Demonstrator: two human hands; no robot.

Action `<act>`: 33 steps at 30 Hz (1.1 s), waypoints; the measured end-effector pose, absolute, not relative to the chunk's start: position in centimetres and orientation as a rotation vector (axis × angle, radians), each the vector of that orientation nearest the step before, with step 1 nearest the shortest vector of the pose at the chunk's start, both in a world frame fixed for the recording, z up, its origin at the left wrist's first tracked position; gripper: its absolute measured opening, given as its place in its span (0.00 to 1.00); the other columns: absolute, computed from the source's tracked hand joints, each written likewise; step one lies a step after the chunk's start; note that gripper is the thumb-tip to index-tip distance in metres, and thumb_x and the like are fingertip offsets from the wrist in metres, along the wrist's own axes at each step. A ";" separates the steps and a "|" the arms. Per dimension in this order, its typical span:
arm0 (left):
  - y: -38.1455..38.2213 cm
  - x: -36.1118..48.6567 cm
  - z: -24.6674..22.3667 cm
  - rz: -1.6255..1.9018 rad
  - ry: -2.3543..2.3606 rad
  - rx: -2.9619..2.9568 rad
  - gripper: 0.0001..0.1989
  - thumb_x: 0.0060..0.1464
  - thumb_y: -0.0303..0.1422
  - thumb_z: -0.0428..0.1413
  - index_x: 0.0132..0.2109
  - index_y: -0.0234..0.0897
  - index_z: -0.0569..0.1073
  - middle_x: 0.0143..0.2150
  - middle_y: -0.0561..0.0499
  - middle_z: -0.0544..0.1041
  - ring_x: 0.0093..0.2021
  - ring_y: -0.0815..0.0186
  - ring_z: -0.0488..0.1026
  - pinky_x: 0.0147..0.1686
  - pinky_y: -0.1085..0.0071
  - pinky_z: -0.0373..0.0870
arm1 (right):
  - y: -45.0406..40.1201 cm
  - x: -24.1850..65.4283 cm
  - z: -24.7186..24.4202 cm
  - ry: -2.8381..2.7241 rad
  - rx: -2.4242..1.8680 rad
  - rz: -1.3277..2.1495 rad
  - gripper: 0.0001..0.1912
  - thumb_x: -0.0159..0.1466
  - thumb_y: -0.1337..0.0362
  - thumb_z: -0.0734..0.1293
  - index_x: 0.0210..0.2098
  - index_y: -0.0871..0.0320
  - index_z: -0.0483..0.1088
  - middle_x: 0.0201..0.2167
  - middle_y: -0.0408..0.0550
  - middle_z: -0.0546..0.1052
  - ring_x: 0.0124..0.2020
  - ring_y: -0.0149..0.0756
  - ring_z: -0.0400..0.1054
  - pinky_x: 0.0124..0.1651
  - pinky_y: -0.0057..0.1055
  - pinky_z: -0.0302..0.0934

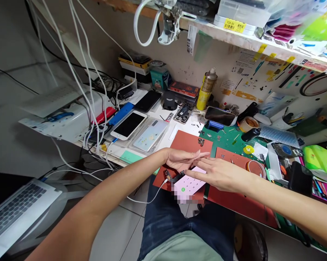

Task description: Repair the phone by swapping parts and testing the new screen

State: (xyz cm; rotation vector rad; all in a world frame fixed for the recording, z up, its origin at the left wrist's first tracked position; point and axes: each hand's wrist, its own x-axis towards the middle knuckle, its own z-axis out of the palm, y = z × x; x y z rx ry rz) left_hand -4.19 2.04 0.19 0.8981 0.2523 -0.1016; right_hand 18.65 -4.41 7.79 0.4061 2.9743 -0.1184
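A phone screen [192, 185] lit with a pale pink dial pad and a green call button lies tilted at the red mat's near edge; its lower end is blurred out. My left hand [181, 158] is by the screen's far end, fingers stretched out to the right, palm partly showing. Over the upper right part of the screen reaches my right hand [213, 170], fingers extended and slightly apart, their tips close to my left hand. Beside the screen, a white cable plug [165, 181] meets a small dark flex part [176, 177]. Whether my fingertips touch the glass is hidden.
Left of the mat [170, 145] lie a white phone [128, 125] and a cased phone [150, 135]. Behind stand an opened phone [184, 112], a yellow spray can [207, 88] and a propped phone [220, 116]. A tape roll [256, 169] sits right. A laptop [21, 214] is lower left.
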 end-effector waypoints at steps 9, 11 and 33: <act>2.0 -4.0 0.5 -0.038 0.397 0.926 0.47 0.64 0.65 0.50 0.79 0.63 0.36 0.79 0.48 0.57 0.59 0.57 0.77 0.44 0.65 0.75 | -2.8 19.2 7.1 2.988 0.418 -0.167 0.32 0.72 0.77 0.58 0.74 0.55 0.57 0.56 0.59 0.75 0.54 0.47 0.72 0.52 0.45 0.71; 1.9 -4.2 0.6 -0.012 0.435 0.966 0.47 0.64 0.64 0.50 0.79 0.64 0.35 0.76 0.47 0.63 0.54 0.59 0.78 0.42 0.67 0.73 | -2.5 19.3 7.0 2.990 0.416 -0.168 0.32 0.73 0.77 0.59 0.74 0.56 0.56 0.55 0.59 0.75 0.54 0.45 0.72 0.53 0.44 0.71; -7.9 -10.0 5.5 0.640 1.230 2.125 0.17 0.74 0.39 0.51 0.62 0.42 0.76 0.52 0.47 0.84 0.47 0.61 0.82 0.50 0.64 0.77 | -1.1 19.9 6.0 2.933 0.497 -0.598 0.40 0.69 0.75 0.65 0.77 0.56 0.51 0.59 0.61 0.73 0.58 0.47 0.71 0.58 0.46 0.72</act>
